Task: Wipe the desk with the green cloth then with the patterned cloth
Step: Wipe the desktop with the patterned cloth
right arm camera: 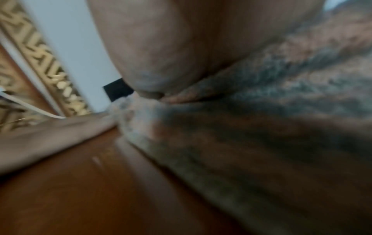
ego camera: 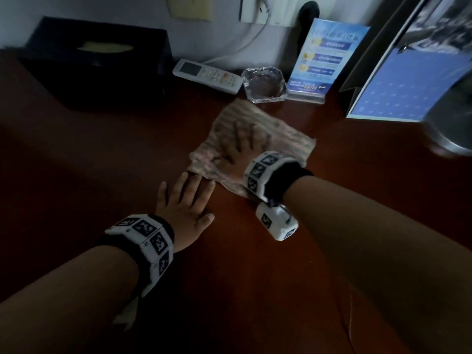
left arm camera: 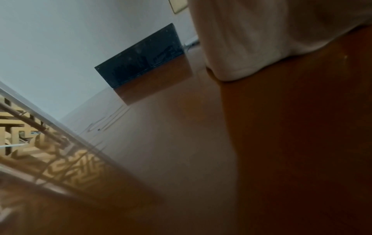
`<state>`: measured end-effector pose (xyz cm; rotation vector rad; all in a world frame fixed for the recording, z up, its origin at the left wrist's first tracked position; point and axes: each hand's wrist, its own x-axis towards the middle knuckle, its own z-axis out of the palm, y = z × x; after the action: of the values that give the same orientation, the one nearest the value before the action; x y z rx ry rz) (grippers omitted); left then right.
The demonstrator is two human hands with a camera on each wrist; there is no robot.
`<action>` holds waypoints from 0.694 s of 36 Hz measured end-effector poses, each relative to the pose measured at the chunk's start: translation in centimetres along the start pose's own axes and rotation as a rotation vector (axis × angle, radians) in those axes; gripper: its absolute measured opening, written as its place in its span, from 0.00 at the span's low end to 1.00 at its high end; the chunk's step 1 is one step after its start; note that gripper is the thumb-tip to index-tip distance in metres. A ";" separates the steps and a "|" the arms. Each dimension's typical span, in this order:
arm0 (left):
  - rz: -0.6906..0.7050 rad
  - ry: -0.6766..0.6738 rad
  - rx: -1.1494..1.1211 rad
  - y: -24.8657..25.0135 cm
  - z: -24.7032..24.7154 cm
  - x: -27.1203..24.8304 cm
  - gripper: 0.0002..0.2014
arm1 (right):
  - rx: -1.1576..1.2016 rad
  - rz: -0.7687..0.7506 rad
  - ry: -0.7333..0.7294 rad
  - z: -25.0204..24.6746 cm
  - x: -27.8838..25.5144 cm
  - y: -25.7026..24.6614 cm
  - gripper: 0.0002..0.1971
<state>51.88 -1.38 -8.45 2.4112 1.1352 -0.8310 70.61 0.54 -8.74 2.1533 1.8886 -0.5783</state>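
The patterned cloth [ego camera: 278, 135] lies spread on the dark red-brown desk [ego camera: 102, 159], just in front of the ashtray. My right hand [ego camera: 238, 143] presses flat on it with fingers spread; the right wrist view shows the palm on the striped cloth [right arm camera: 261, 127]. My left hand [ego camera: 186, 200] rests flat on the bare desk beside the cloth's near left corner, fingertips touching its edge. In the left wrist view the left hand [left arm camera: 251, 39] lies on the wood [left arm camera: 201, 143]. No green cloth shows in any view.
Along the back stand a black tissue box [ego camera: 97, 62], a white remote [ego camera: 207, 75], a glass ashtray [ego camera: 264, 84], a blue sign holder [ego camera: 321, 62] and a blue calendar stand [ego camera: 408, 80]. A shiny metal object [ego camera: 452, 118] sits at the right edge.
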 end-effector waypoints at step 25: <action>0.046 -0.013 -0.028 -0.3 -0.3 -0.4 0.34 | 0.116 0.331 -0.018 0.7 -2.4 11.0 0.47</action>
<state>51.61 -1.24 -7.99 2.3963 1.0754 -0.8090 81.07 -3.54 -9.39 2.4528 1.4736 -0.6460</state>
